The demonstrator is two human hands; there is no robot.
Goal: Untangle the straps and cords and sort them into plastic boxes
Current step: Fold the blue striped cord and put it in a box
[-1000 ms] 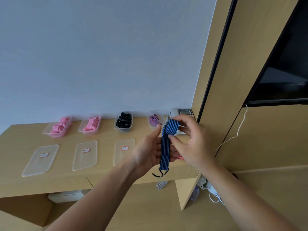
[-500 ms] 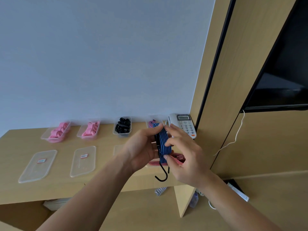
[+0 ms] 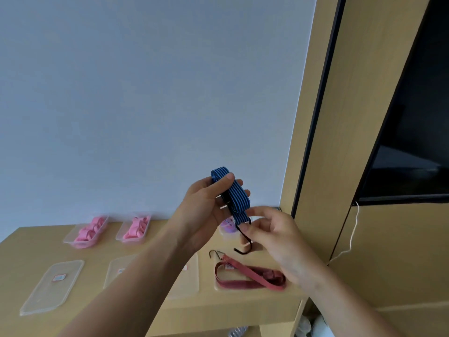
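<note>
A blue striped strap, folded into a bundle, is held up above the wooden table. My left hand grips the bundle, thumb across its upper part. My right hand pinches the strap's lower end, where a black hook dangles. A red strap with a metal hook lies on the table below my hands. Two plastic boxes with pink straps stand at the back. Another box with purple contents peeks out behind my hands.
Clear lids with red labels lie in a row on the table's front half, partly hidden by my left arm. A wooden cabinet with a dark screen stands at the right, and a white cable hangs on it.
Both hands have risen with the blue strap, now folded shorter, and the right hand dropped to its hooked end. The camera tilted, so the red strap on the table shows fully.
</note>
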